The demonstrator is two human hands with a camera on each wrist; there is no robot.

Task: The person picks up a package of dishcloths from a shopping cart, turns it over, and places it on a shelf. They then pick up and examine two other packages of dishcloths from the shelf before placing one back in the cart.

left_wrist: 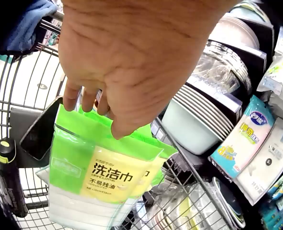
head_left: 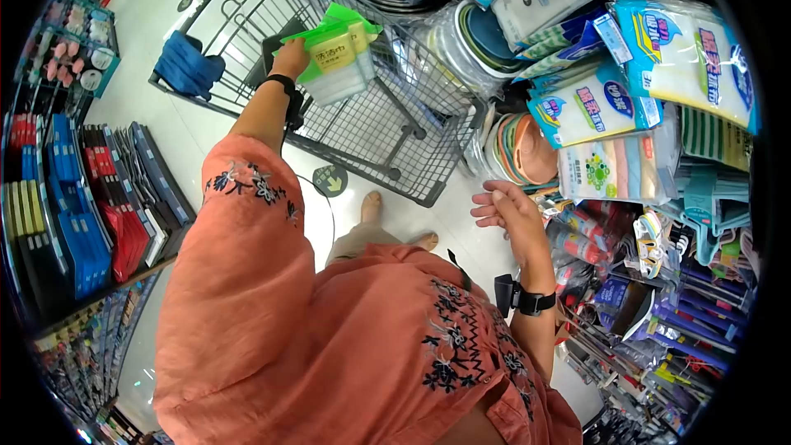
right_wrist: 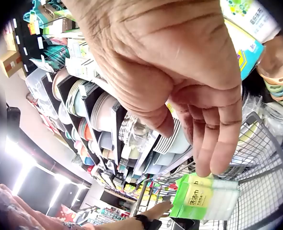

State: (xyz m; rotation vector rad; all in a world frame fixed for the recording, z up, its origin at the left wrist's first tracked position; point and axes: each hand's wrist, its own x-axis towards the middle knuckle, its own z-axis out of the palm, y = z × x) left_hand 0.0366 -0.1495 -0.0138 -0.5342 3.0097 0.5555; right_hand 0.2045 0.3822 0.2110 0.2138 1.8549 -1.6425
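Observation:
My left hand (head_left: 290, 59) grips green and white packs of dishcloths (head_left: 338, 70) by their top edge and holds them over the shopping cart (head_left: 428, 197). In the left wrist view the thumb lies across the green top of the front pack (left_wrist: 103, 172), with another pack behind it. My right hand (head_left: 515, 213) hovers beside the shelf with its fingers loosely extended and nothing in it. From the right wrist view, the right hand (right_wrist: 199, 96) overlaps the cart's side, and the dishcloths appear below its fingertips.
A blue cloth (head_left: 188, 64) hangs over the cart's handle end. Inside the cart are a dark flat object (left_wrist: 41, 129) and a black bottle (left_wrist: 9, 177). Packaged cloths (head_left: 684, 53) and stacked bowls (head_left: 527, 148) crowd the right-hand shelf. Another shelf (head_left: 124, 222) stands at left.

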